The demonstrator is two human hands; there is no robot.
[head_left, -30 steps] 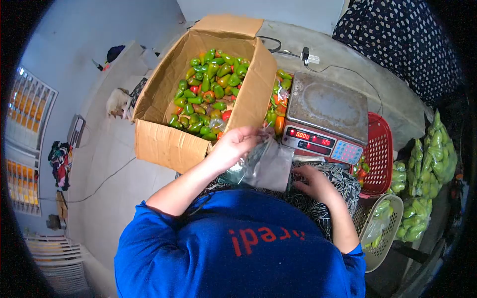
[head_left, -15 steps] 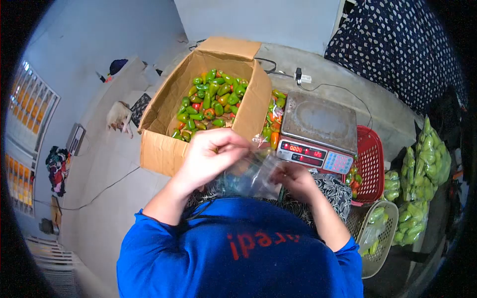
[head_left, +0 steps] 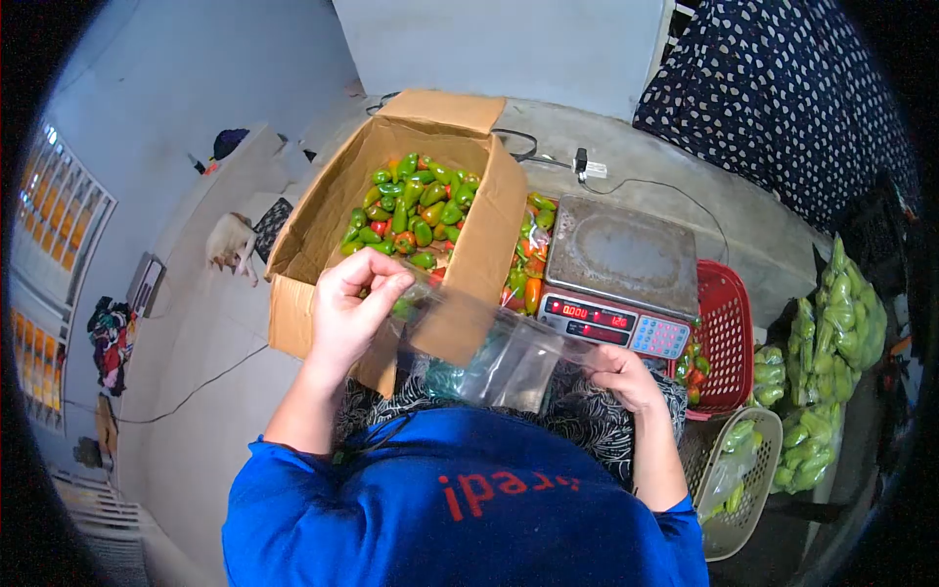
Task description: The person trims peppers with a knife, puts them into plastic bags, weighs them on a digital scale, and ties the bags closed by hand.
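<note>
The clear plastic bag [head_left: 528, 357] is hanging stretched between both hands, above the patterned cloth [head_left: 587, 416] covering the person's lap. The left hand [head_left: 354, 298] is pinching one end between thumb and fingers; the right hand [head_left: 626, 380] is pinching the opposite end, so each grip is grasping film. Caution: the film is looking thin; uneven or hard pulling could be splitting it, or slipping an edge out of either grip. Beyond the left hand, the cardboard box [head_left: 489, 220] is showing through the film; contact with its edge could be snagging the bag. Green and red peppers [head_left: 421, 201] are lying inside. To the right, the scale [head_left: 621, 249] is displaying lit digits, and a red basket [head_left: 741, 338] is standing beside it. Farther back, a cord [head_left: 675, 193] is running toward the scale; a tug could be disturbing its supply.
</note>
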